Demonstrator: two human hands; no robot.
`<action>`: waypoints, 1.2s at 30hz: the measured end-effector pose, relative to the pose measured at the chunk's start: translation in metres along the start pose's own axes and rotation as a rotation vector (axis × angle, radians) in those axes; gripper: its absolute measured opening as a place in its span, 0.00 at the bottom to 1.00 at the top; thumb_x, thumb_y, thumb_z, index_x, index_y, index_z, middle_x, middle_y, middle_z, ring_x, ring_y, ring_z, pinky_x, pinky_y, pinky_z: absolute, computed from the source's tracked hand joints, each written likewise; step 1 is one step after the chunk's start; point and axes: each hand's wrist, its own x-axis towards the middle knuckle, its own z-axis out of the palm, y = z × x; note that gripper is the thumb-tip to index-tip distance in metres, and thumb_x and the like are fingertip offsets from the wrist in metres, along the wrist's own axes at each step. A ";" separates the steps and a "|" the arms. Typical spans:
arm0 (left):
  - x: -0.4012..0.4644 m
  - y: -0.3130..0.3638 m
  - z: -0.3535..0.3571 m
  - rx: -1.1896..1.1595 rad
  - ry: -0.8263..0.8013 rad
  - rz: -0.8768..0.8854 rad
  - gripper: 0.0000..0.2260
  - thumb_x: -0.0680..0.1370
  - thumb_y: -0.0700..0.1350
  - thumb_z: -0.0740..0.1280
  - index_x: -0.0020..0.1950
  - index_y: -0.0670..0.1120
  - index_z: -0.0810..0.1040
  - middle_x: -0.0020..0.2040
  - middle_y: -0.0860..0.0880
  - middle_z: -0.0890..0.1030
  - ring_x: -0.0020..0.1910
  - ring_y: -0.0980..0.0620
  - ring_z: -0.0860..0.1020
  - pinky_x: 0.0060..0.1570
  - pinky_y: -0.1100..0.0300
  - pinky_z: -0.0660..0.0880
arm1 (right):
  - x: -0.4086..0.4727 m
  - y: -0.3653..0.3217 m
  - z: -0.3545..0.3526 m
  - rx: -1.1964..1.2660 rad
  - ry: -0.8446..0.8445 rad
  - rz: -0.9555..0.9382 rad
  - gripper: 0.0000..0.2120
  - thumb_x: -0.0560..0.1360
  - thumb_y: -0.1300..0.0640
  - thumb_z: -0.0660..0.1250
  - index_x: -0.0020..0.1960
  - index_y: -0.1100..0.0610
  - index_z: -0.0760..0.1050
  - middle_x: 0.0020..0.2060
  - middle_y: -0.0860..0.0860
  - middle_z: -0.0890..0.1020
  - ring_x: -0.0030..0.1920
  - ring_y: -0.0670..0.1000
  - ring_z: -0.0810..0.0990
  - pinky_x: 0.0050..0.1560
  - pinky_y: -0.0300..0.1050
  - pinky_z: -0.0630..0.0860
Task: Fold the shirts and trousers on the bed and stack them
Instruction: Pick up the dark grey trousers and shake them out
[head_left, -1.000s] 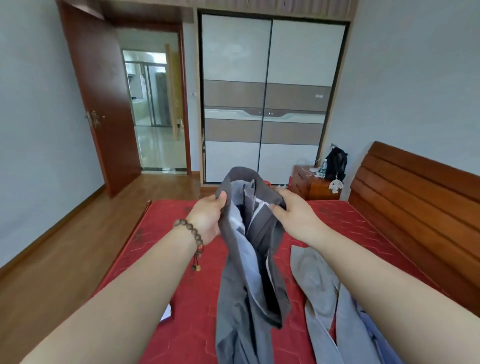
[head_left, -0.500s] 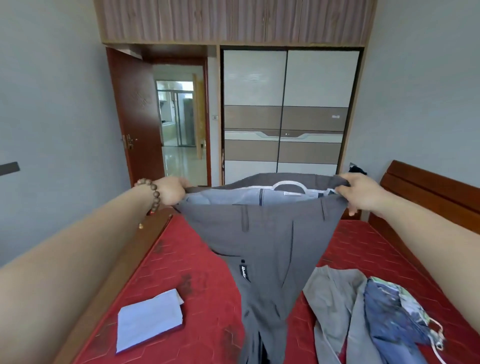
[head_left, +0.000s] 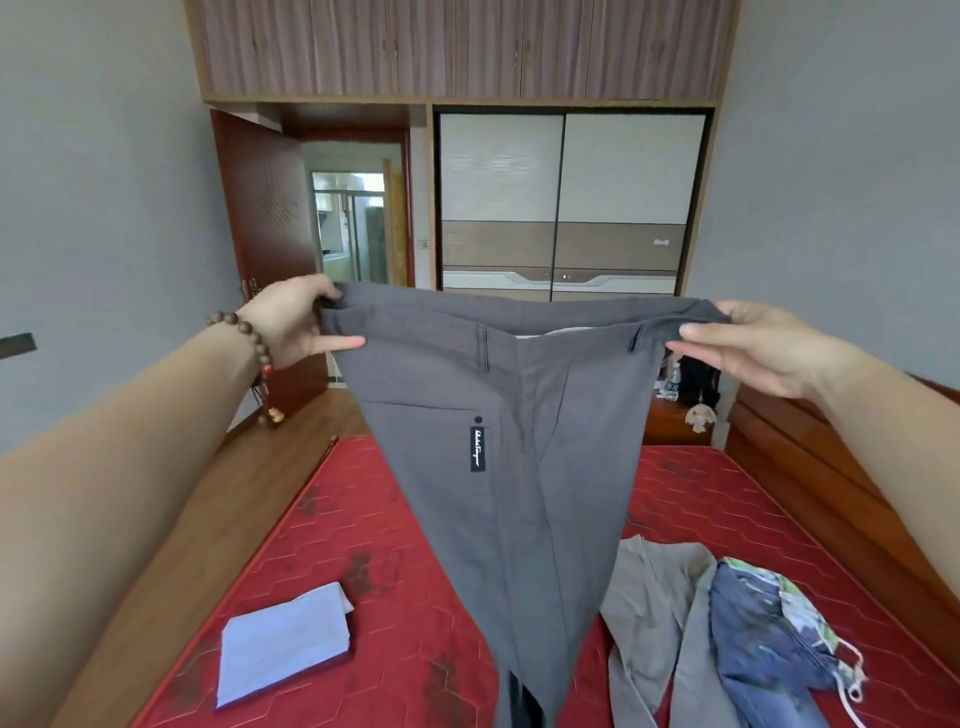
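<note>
1. We see one garment done: a folded light-blue shirt (head_left: 284, 649) lies flat on the left of the red bed (head_left: 415, 519).
2. Our left hand (head_left: 291, 322) pinches one end of the waistband of the grey trousers (head_left: 509, 441), forefinger straight.
3. The trousers hang stretched in the air above the bed, not yet folded.
4. Our right hand (head_left: 753, 345) pinches the other end.
5. To the right, khaki trousers (head_left: 654, 623) and a blue patterned garment (head_left: 769, 644) lie crumpled; we judge most of the work remains.
</note>
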 end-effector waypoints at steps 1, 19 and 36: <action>-0.004 0.000 0.000 -0.003 -0.100 0.032 0.02 0.79 0.38 0.64 0.47 0.44 0.74 0.57 0.46 0.77 0.55 0.50 0.79 0.45 0.54 0.82 | -0.001 -0.001 -0.003 -0.069 0.021 -0.013 0.31 0.55 0.61 0.78 0.57 0.62 0.76 0.49 0.54 0.85 0.52 0.49 0.84 0.48 0.37 0.79; -0.002 0.012 -0.024 0.214 0.266 0.510 0.13 0.77 0.48 0.68 0.34 0.48 0.72 0.34 0.48 0.75 0.34 0.52 0.74 0.31 0.60 0.72 | -0.025 -0.032 0.077 -0.074 0.520 -0.330 0.06 0.78 0.64 0.65 0.53 0.57 0.75 0.47 0.48 0.81 0.47 0.47 0.82 0.38 0.36 0.79; -0.066 -0.033 -0.106 -0.308 -0.207 -0.049 0.19 0.76 0.60 0.63 0.51 0.47 0.84 0.53 0.46 0.84 0.51 0.48 0.83 0.51 0.49 0.79 | -0.039 -0.019 0.173 -0.086 0.533 -0.260 0.05 0.78 0.58 0.67 0.44 0.56 0.78 0.43 0.53 0.83 0.41 0.51 0.82 0.42 0.47 0.79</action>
